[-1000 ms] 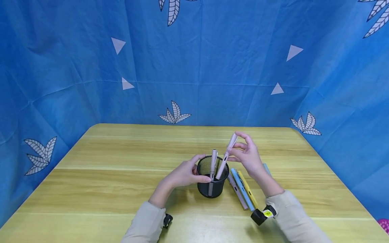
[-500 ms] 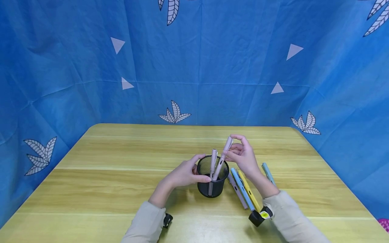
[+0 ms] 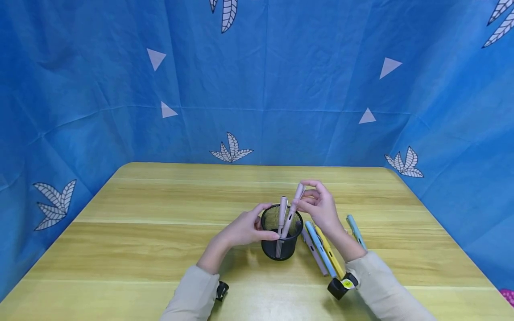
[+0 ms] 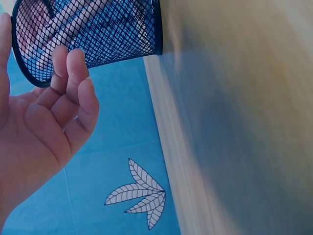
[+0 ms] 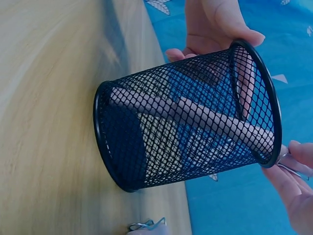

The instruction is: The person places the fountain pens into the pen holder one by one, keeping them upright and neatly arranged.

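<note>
A black mesh pen holder point(image 3: 290, 250) stands upright on the table. My left hand point(image 3: 242, 230) holds it by the rim from the left; in the left wrist view several fingers point(image 4: 87, 105) curl beside the mesh wall. My right hand point(image 3: 324, 211) pinches a pale pink pen point(image 3: 298, 192) near its capped top. That pen's lower part is inside the holder, tilted, its top leaning right. Another pale pink pen point(image 3: 283, 208) stands in the holder with its clip showing. Through the mesh point(image 5: 161, 161) in the right wrist view, both pens overlap.
Right of the holder, a lavender pen point(image 3: 315, 256), a light blue pen point(image 3: 322, 250) and a yellow pen point(image 3: 331, 255) lie side by side on the wooden table point(image 3: 160, 214). A teal pen point(image 3: 355, 229) lies farther right, partly behind the right forearm. A blue curtain point(image 3: 261, 80) hangs behind.
My right hand has moved left and slightly down, lowering the pinched pen deeper into the holder. More of the teal pen is now visible. The left hand and holder stay in place.
</note>
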`<action>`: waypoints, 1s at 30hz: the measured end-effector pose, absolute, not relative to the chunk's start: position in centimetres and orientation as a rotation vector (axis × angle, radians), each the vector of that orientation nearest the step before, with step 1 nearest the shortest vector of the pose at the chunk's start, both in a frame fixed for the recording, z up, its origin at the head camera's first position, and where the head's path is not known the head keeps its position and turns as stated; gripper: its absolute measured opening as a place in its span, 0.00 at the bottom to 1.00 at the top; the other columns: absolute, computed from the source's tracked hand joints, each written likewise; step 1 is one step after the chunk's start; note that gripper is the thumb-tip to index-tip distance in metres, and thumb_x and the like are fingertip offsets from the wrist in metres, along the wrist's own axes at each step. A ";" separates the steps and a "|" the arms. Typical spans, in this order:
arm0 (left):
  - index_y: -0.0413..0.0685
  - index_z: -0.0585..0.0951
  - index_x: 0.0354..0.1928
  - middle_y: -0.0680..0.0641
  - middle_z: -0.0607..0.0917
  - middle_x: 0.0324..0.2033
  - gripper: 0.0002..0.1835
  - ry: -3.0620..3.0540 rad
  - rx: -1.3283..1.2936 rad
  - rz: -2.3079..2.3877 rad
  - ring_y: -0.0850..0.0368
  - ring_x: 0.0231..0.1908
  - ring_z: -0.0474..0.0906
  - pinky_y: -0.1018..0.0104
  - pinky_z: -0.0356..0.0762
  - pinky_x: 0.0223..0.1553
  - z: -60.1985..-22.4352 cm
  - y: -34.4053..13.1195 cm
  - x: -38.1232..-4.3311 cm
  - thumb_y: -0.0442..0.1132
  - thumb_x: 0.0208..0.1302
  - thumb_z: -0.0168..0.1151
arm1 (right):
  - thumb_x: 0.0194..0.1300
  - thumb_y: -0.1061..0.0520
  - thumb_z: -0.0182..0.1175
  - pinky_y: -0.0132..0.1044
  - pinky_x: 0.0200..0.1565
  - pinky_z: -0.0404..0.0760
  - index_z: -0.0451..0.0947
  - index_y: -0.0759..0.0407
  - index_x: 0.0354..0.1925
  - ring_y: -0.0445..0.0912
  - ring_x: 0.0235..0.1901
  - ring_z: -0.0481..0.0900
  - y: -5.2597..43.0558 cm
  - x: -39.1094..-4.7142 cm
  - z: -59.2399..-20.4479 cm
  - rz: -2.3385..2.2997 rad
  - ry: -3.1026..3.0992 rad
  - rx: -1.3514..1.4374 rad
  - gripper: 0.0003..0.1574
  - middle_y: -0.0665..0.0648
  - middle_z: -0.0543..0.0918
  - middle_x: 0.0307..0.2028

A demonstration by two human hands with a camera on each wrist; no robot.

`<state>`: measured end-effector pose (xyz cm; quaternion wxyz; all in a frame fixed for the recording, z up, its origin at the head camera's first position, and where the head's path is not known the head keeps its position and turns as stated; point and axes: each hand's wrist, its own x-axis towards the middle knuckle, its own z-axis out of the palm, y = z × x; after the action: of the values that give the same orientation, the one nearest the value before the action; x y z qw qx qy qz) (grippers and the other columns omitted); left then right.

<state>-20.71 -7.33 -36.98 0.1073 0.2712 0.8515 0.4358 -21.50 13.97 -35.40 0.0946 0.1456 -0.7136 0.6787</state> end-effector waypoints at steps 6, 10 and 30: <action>0.45 0.57 0.66 0.51 0.72 0.16 0.44 2.498 0.794 1.291 0.61 0.18 0.66 0.68 0.67 0.21 -37.0 -7.3 -20.8 0.51 0.50 0.66 | 0.54 0.70 0.60 0.39 0.34 0.78 0.66 0.68 0.52 0.42 0.28 0.80 14.0 -21.5 -35.6 1.953 -2.160 0.415 0.26 0.63 0.75 0.34; 0.49 0.57 0.66 0.51 0.73 0.15 0.43 2.490 0.792 1.297 0.61 0.17 0.66 0.67 0.67 0.21 -36.9 -7.3 -20.8 0.51 0.50 0.67 | 0.55 0.70 0.60 0.38 0.34 0.79 0.68 0.68 0.51 0.42 0.28 0.80 13.8 -21.5 -35.6 1.947 -2.160 0.396 0.24 0.64 0.75 0.34; 0.45 0.56 0.66 0.51 0.72 0.16 0.44 2.496 0.798 1.284 0.61 0.17 0.66 0.67 0.67 0.21 -37.0 -7.3 -20.7 0.51 0.51 0.66 | 0.55 0.65 0.62 0.35 0.39 0.77 0.77 0.69 0.41 0.50 0.36 0.80 13.5 -21.4 -36.4 1.725 -2.269 0.409 0.14 0.63 0.79 0.38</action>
<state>-20.69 -7.29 -36.98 0.1115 0.2718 0.8500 0.4372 -21.39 13.50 -36.37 0.1306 0.1407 -0.7812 0.5940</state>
